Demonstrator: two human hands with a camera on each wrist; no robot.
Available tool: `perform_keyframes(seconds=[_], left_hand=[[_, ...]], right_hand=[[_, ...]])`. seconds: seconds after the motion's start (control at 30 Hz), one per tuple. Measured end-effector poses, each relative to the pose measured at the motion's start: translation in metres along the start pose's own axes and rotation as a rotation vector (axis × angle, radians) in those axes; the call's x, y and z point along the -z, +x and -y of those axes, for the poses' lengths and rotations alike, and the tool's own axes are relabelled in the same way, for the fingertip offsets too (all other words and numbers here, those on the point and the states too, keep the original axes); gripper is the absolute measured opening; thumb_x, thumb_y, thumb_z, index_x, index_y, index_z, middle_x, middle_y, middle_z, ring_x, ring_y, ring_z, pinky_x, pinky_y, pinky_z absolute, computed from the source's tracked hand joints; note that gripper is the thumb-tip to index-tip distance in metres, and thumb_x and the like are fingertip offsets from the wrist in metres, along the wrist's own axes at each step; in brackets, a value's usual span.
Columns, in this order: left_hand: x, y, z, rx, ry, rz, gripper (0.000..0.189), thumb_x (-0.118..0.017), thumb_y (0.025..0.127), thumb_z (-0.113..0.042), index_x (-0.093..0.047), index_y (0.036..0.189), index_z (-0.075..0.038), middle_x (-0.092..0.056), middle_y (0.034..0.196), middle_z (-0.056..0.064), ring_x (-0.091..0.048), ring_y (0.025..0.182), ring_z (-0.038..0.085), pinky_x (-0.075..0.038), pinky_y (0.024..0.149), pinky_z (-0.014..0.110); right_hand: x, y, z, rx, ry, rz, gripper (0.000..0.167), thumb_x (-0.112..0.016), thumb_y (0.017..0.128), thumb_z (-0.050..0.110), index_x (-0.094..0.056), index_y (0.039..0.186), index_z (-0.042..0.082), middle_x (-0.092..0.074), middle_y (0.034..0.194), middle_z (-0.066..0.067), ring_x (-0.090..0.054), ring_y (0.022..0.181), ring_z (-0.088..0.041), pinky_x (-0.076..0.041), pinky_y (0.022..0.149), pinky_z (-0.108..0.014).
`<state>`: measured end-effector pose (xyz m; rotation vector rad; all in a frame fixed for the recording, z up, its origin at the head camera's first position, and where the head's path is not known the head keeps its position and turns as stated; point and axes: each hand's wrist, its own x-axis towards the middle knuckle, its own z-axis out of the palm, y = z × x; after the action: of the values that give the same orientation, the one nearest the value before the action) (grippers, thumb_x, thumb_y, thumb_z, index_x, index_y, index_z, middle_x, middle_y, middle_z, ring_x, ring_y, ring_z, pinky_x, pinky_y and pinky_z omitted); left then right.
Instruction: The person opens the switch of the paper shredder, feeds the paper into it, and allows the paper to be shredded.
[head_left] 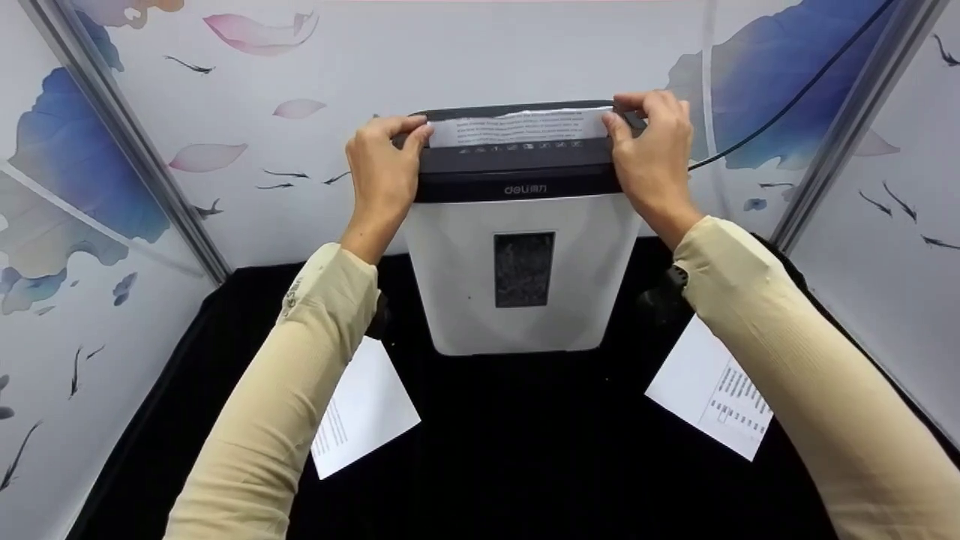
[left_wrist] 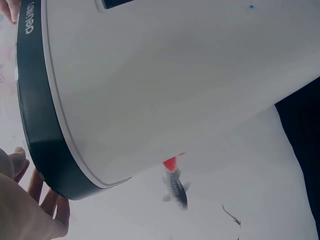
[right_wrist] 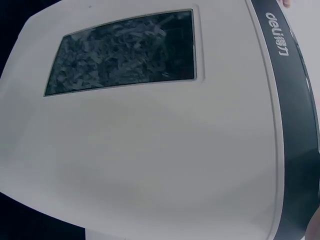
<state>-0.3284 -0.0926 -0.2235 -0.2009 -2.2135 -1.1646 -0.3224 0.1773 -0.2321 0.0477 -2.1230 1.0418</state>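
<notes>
A white paper shredder (head_left: 457,277) with a dark top stands upright on a black cloth. A printed sheet of paper (head_left: 517,126) shows across its top; its lower edge is hidden. My left hand (head_left: 384,157) pinches the sheet's left end between thumb and index finger. At the right end my right hand (head_left: 656,146) holds the sheet by thumb and fingertips, close to the shredder's rim. The left wrist view shows the left fingers (left_wrist: 48,202) beside the shredder's dark corner. Only a sliver of the right hand (right_wrist: 313,227) enters the right wrist view.
Shredded scraps show through the shredder's window (right_wrist: 125,52). One printed sheet (head_left: 375,405) lies on the black cloth (head_left: 517,450) at left, another printed page (head_left: 709,390) at right. A black cable (head_left: 787,105) runs up behind the right hand. Patterned panels (head_left: 495,52) enclose the space.
</notes>
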Motion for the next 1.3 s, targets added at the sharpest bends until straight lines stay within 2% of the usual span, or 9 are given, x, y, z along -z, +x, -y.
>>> perform_keyframes(seconds=[0.23, 0.43, 0.53, 0.77, 1.0, 1.07, 1.13, 1.3], left_hand=[[0.003, -0.007, 0.004, -0.001, -0.012, -0.012, 0.024, -0.071, 0.094, -0.021, -0.076, 0.113, -0.007, -0.073, 0.115, 0.011, -0.063, 0.118, 0.021, -0.046, 0.105, 0.03], [0.005, -0.015, 0.007, 0.011, -0.021, -0.03, 0.025, -0.072, 0.093, -0.024, -0.076, 0.112, -0.008, -0.072, 0.116, 0.01, -0.06, 0.121, 0.022, -0.043, 0.109, 0.031], [0.007, -0.02, 0.009, 0.014, -0.036, -0.049, 0.025, -0.073, 0.093, -0.025, -0.076, 0.113, -0.009, -0.071, 0.114, 0.009, -0.06, 0.118, 0.021, -0.045, 0.106, 0.032], [0.012, -0.033, 0.014, 0.01, -0.093, -0.083, 0.025, -0.074, 0.093, -0.025, -0.076, 0.111, -0.008, -0.069, 0.114, 0.011, -0.061, 0.113, 0.02, -0.05, 0.099, 0.035], [0.017, -0.055, 0.021, 0.016, -0.122, -0.087, 0.026, -0.074, 0.092, -0.027, -0.076, 0.108, -0.007, -0.06, 0.118, 0.012, -0.057, 0.112, 0.022, -0.051, 0.095, 0.033], [0.019, -0.062, 0.024, 0.024, -0.134, -0.072, 0.026, -0.074, 0.092, -0.028, -0.075, 0.107, -0.007, -0.059, 0.119, 0.012, -0.057, 0.112, 0.022, -0.051, 0.095, 0.034], [0.021, -0.068, 0.029, 0.029, -0.14, -0.053, 0.027, -0.074, 0.092, -0.028, -0.075, 0.108, -0.006, -0.059, 0.118, 0.012, -0.057, 0.112, 0.023, -0.05, 0.095, 0.035], [0.027, -0.082, 0.04, 0.059, -0.135, -0.007, 0.027, -0.075, 0.092, -0.026, -0.075, 0.109, -0.006, -0.061, 0.115, 0.013, -0.058, 0.111, 0.024, -0.051, 0.096, 0.036]], right_hand=[[-0.009, -0.011, 0.001, 0.039, 0.065, -0.043, 0.019, -0.066, 0.096, 0.012, -0.069, 0.112, 0.002, -0.066, 0.113, -0.013, -0.052, 0.109, -0.024, -0.038, 0.097, -0.026], [-0.019, -0.023, 0.003, 0.127, 0.121, -0.13, 0.016, -0.068, 0.094, 0.01, -0.07, 0.104, -0.001, -0.068, 0.104, -0.016, -0.053, 0.103, -0.028, -0.035, 0.097, -0.029], [-0.024, -0.03, 0.007, 0.161, 0.149, -0.144, 0.014, -0.068, 0.093, 0.009, -0.069, 0.102, -0.002, -0.067, 0.102, -0.016, -0.053, 0.102, -0.027, -0.036, 0.095, -0.028], [-0.032, -0.045, 0.016, 0.222, 0.167, -0.112, 0.012, -0.067, 0.095, 0.012, -0.068, 0.1, 0.001, -0.065, 0.1, -0.014, -0.051, 0.101, -0.026, -0.037, 0.093, -0.028], [-0.041, -0.068, 0.02, 0.261, 0.229, -0.072, 0.011, -0.067, 0.094, 0.011, -0.068, 0.098, 0.0, -0.064, 0.095, -0.014, -0.049, 0.095, -0.026, -0.037, 0.089, -0.027], [-0.044, -0.076, 0.02, 0.25, 0.263, -0.053, 0.01, -0.068, 0.094, 0.009, -0.067, 0.098, 0.0, -0.064, 0.094, -0.015, -0.049, 0.093, -0.025, -0.038, 0.086, -0.027], [-0.047, -0.086, 0.02, 0.23, 0.289, -0.033, 0.009, -0.068, 0.093, 0.007, -0.068, 0.097, -0.001, -0.065, 0.093, -0.014, -0.05, 0.091, -0.023, -0.038, 0.089, -0.027], [-0.055, -0.11, 0.021, 0.139, 0.335, 0.035, 0.007, -0.069, 0.092, 0.005, -0.068, 0.097, 0.001, -0.066, 0.093, -0.01, -0.053, 0.089, -0.016, -0.043, 0.085, -0.026]])
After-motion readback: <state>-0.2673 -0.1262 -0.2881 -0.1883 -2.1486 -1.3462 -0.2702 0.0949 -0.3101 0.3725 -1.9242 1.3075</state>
